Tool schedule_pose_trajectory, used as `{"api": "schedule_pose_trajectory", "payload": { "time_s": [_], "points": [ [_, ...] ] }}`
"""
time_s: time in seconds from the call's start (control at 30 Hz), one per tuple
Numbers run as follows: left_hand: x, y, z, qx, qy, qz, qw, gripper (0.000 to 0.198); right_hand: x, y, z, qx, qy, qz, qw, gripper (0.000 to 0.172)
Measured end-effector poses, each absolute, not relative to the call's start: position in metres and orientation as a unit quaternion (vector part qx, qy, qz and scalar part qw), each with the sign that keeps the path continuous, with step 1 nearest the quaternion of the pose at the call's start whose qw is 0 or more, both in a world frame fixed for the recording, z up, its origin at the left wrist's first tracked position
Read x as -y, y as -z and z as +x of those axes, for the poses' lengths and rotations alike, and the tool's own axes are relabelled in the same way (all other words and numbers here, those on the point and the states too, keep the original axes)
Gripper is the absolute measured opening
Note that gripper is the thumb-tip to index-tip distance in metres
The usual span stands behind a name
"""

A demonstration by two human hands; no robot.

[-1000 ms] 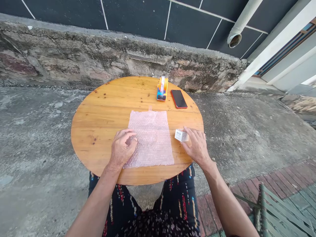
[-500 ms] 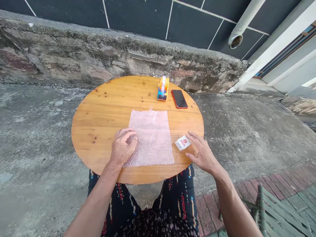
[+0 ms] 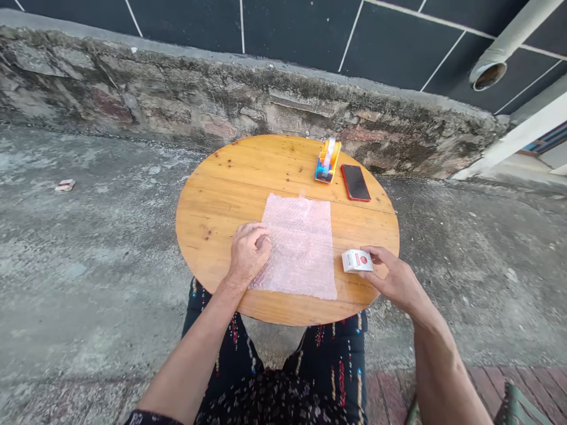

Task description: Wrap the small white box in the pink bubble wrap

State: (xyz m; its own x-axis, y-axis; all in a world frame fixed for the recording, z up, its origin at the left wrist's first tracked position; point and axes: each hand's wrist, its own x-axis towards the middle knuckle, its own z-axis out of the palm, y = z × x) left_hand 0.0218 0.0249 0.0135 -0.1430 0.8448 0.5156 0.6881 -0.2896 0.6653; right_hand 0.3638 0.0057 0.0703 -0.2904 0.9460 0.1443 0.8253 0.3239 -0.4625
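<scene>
Box of white cardboard (image 3: 354, 261), pinched in right hand (image 3: 395, 280), points nine o'clock.
Pink bubble-wrap sheet (image 3: 302, 248) lies there; left hand (image 3: 248, 252) curls at edge, grip unclear.

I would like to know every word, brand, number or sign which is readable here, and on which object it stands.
No text is readable.
White box: red and dark print, too small and blurred to read.
Tape dispenser: no readable text.
Phone: dark screen, no text visible.
Pale item on the ground: reddish marking, too small to read.
</scene>
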Motion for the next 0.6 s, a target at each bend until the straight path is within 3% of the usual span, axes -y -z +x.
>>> {"api": "schedule_pose_trajectory", "payload": {
  "time_s": [0.23, 0.6],
  "points": [
    [-0.025, -0.014, 0.021, -0.592, -0.478, 0.643, 0.090, 0.023, -0.019, -0.088, 0.296, 0.786, -0.163, -0.518, 0.296, 0.043],
    [-0.027, -0.010, 0.020, -0.605, -0.430, 0.665, 0.084, 0.019, -0.045, -0.051, 0.238, 0.815, -0.169, -0.461, 0.307, 0.040]
  ]
}}
